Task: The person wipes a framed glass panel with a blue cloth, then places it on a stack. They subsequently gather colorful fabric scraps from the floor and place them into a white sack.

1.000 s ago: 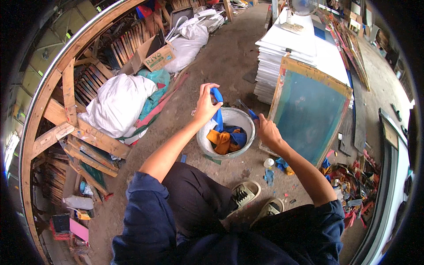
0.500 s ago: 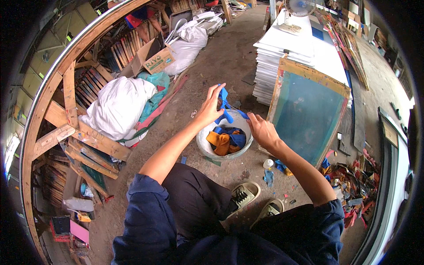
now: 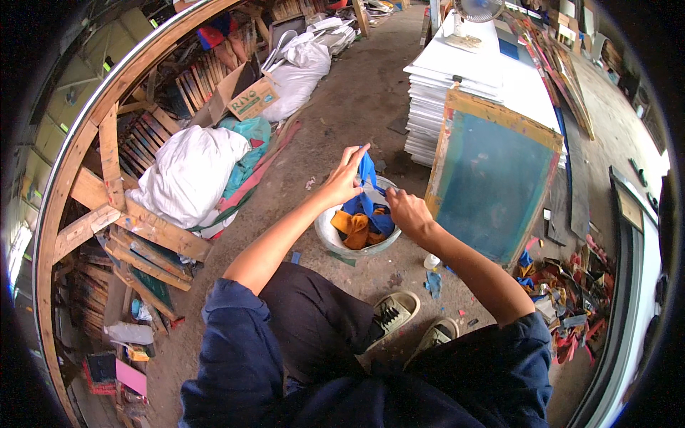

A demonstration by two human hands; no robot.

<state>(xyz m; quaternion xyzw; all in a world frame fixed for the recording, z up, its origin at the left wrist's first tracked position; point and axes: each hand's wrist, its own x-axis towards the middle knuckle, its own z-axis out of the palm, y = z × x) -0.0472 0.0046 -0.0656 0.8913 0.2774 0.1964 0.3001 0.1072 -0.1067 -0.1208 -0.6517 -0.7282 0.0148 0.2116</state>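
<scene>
Concrete floor (image 3: 357, 85); my left hand (image 3: 342, 183) pinches blue cloth (image 3: 367, 170); right hand (image 3: 412, 213), closer now, seemingly grips it over the bucket's (image 3: 332, 240) edge.

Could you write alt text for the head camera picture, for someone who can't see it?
A person's left hand holds a blue strip over a pale bucket containing orange and blue pieces, the right hand close beside it, its grip unclear. A framed teal panel stands right of the bucket by stacked white sheets; a white sack lies left.
</scene>
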